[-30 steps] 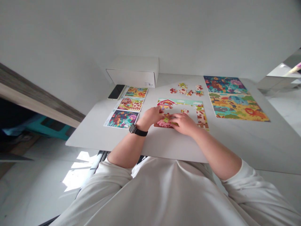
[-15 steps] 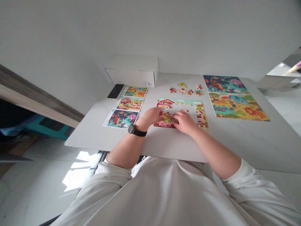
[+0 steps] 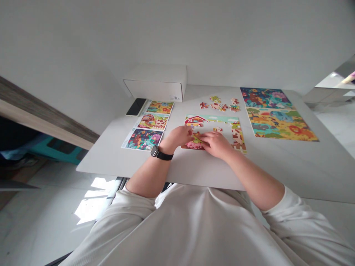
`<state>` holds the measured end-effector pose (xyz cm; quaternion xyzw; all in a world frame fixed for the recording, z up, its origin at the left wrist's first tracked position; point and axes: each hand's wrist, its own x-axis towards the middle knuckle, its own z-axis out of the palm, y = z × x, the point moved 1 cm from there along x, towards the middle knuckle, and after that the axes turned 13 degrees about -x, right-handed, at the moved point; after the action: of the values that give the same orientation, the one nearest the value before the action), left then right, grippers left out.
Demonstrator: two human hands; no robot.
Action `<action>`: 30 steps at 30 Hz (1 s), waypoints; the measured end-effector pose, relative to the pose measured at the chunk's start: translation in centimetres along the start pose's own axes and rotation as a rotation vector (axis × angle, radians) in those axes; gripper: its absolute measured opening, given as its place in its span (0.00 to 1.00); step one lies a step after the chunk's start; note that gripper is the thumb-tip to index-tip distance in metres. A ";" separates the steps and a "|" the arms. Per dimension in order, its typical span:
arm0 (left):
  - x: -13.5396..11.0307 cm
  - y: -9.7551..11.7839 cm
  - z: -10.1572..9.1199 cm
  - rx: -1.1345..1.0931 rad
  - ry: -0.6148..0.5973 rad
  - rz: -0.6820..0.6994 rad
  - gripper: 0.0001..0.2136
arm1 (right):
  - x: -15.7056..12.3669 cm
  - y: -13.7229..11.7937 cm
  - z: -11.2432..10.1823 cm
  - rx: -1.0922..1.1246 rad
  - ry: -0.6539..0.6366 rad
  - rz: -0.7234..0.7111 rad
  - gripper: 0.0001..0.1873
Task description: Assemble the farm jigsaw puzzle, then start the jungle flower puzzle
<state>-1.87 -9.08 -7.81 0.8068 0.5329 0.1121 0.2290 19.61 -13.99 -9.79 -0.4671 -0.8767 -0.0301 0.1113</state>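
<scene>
A partly assembled farm jigsaw puzzle [image 3: 234, 120] lies on the table, with a red barn at its upper left and a pink pig at its lower left. My left hand [image 3: 181, 135] is at the puzzle's left side, fingers curled down on a green jigsaw piece [image 3: 197, 140] above the pig; the fingertips are partly hidden. From the right, my right hand [image 3: 215, 143] lies low over the same area, its fingers stretched out and touching the green part. A loose jigsaw piece [image 3: 218, 129] sits inside the frame, just beyond my right hand.
Several loose pieces [image 3: 215, 106] lie behind the puzzle. Two finished puzzles [image 3: 283, 123] are on the right. To the left are a reference sheet [image 3: 152, 122] with three pictures and a phone [image 3: 136, 106]. A white box [image 3: 155, 88] stands against the wall.
My right hand has slid slightly left, its fingers reaching farther over the green part near my left fingertips. My left hand has stayed nearly still.
</scene>
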 end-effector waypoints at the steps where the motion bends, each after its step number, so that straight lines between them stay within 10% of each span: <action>1: 0.0 0.0 0.1 0.000 0.003 -0.008 0.07 | 0.0 -0.1 0.0 0.001 -0.014 -0.009 0.17; 23: 1.3 -2.0 -0.2 -0.188 0.023 -0.069 0.04 | 0.4 -1.4 -1.0 -0.008 -0.198 0.025 0.15; 30: 2.7 -2.3 -2.1 -0.138 0.064 -0.105 0.08 | 0.8 2.6 -3.4 0.097 -0.091 -0.007 0.23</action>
<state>-3.51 -5.30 -7.30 0.7562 0.5725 0.1619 0.2725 21.92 -12.38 -6.39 -0.4587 -0.8830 0.0335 0.0938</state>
